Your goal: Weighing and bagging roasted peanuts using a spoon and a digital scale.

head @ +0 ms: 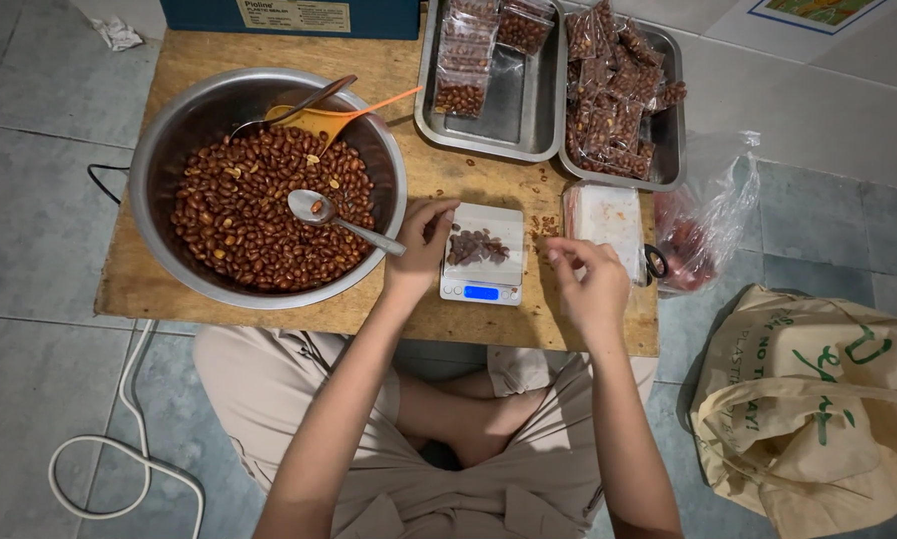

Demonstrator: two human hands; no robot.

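A small kitchen scale (pixel 481 255) at the table's near edge shows a lit blue screen (pixel 480 292). Clear packets of nuts (pixel 608 95) fill two far trays. A pale label (pixel 296 14) sits on the far blue box (pixel 388 18). A cream bag with green print (pixel 818 399) lies near right.

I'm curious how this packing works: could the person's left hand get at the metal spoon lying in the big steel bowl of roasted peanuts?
Probably yes. The left hand sits right beside the end of the metal spoon handle, which juts over the rim of the big steel bowl toward it, with nothing between them.
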